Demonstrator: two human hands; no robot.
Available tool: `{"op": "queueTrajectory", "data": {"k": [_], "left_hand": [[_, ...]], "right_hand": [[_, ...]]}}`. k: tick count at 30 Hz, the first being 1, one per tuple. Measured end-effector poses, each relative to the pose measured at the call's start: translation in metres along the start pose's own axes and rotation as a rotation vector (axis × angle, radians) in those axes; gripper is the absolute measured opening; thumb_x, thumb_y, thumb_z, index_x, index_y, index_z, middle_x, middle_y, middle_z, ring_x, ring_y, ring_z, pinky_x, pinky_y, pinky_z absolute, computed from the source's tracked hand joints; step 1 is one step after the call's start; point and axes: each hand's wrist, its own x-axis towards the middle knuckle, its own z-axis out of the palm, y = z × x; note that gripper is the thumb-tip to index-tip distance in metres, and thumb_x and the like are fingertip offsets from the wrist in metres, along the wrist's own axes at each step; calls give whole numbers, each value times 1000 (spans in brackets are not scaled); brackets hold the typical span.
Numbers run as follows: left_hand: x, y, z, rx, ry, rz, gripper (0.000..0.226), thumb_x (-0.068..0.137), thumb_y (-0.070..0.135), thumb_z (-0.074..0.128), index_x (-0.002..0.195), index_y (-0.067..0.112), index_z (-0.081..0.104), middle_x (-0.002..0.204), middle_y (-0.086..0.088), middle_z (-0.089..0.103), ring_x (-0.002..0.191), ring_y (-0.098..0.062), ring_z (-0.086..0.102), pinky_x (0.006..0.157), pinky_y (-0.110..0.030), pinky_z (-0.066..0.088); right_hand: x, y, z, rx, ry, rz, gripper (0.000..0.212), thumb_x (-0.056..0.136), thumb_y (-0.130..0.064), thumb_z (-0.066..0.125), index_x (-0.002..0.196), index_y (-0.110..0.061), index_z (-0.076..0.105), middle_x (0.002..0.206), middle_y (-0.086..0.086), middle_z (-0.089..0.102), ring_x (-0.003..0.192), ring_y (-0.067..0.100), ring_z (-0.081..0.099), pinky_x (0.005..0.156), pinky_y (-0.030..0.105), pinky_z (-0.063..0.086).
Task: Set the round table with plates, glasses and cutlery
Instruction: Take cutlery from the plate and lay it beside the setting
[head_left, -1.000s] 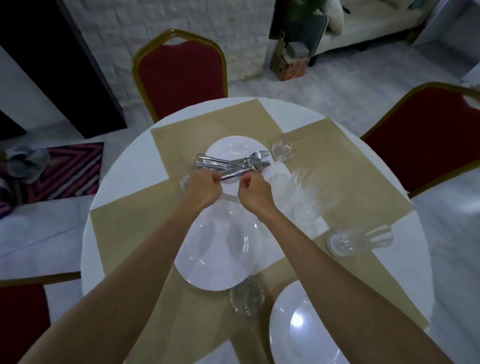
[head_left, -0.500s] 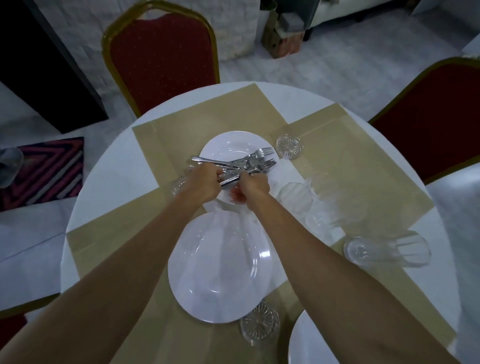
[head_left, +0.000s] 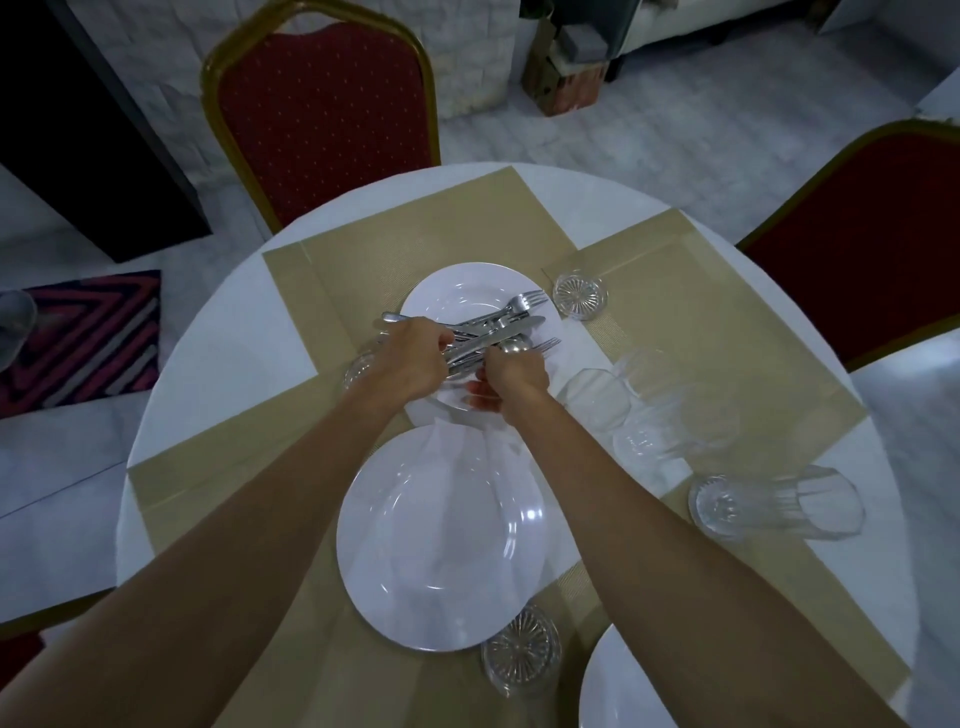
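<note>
Since a moment ago my head has dropped closer, so the far plate (head_left: 457, 291) and the bundle of cutlery (head_left: 493, 330) fill more of my view, and my right hand (head_left: 514, 371) has slid in under the bundle, nearer my left hand (head_left: 410, 356) than it was a second ago. My left hand is closed around the handle ends of the cutlery, fingers curled over them. My right hand pinches one piece near the spoon bowl, though I cannot tell which piece. The bundle sits over the far plate, its long axis running from lower left to upper right, with fork tines and a knife tip pointing toward the small glass dish (head_left: 579, 296) on the right, and one handle poking out past my left hand. The near plate (head_left: 436, 540) lies beneath my forearms on the round table (head_left: 218, 322), and a tumbler (head_left: 774, 501) lies on its side to the right.
</note>
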Motion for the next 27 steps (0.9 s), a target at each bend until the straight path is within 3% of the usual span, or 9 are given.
{"op": "queueTrajectory", "data": {"k": [3,7,11,17,21,27], "left_hand": [[4,-2,6,12,-9,-11,23,84,-3,56,90,9,75,85,-10,73,84,-28,65,78,-38,53],[7,1,11,33,-4,19,24,86,-1,59,96,11,77,94,-8,74,89,-27,66,78,-37,53],[4,8,18,197,-1,57,22,84,-2,58,89,11,74,88,-9,68,88,-29,65,63,-31,39],[-5,16,23,559,78,168,25,88,7,60,111,16,63,113,-7,56,111,-25,53,70,-31,43],[-9,14,28,583,140,197,30,87,8,61,115,19,60,111,-6,56,107,-24,53,65,-30,36],[-13,16,26,662,138,213,22,85,9,64,105,19,66,103,-5,60,99,-24,56,61,-30,36]], "right_hand": [[-9,4,-5,-22,4,-43,18,91,-12,55,103,-5,67,90,18,73,44,22,68,43,31,54],[-16,15,-7,-81,15,-97,13,92,-9,49,100,-8,59,81,18,74,44,18,66,41,26,52],[-18,24,-6,-133,27,-140,4,91,-12,48,92,-13,51,83,16,73,60,23,72,58,36,61],[-11,33,-5,-246,42,-230,7,75,-21,47,82,-21,49,86,12,71,82,31,71,76,49,60],[-9,32,-6,-270,50,-240,7,77,-18,48,79,-25,47,90,12,71,88,32,70,81,49,59],[-8,31,-6,-315,63,-260,7,77,-20,46,82,-23,49,93,12,70,89,34,69,80,49,59]]}}
